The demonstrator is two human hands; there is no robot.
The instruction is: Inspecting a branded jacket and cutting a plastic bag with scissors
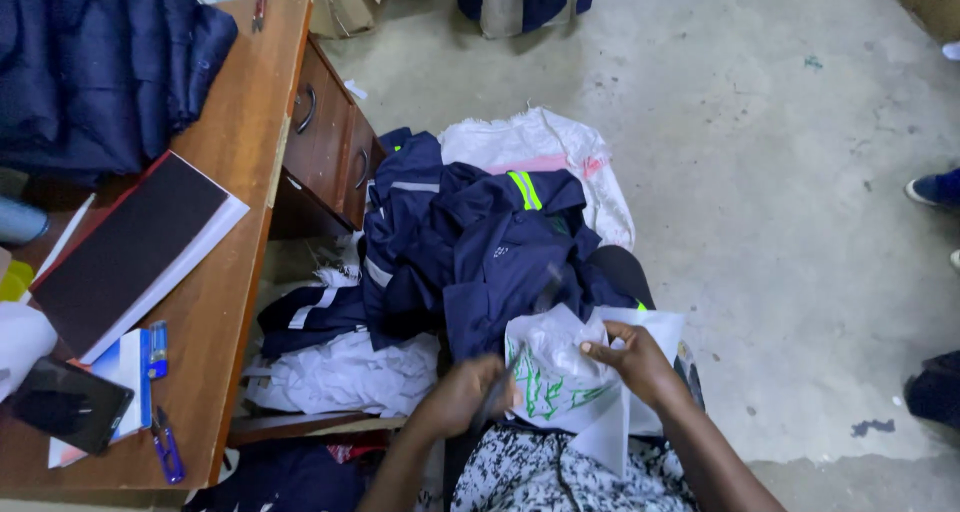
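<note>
My right hand pinches a crumpled white sheet with green markings on my lap. My left hand is closed around a thin dark tool, blurred, whose tip points up over the sheet towards a navy garment. That navy work garment with grey and yellow-green reflective strips lies heaped over my knees and a white sack on the floor.
A wooden desk with drawers stands at left, bearing a dark hardcover book, a phone, blue snips and folded navy cloth. White fabric lies below the desk. Another person's shoes are at right on the concrete floor.
</note>
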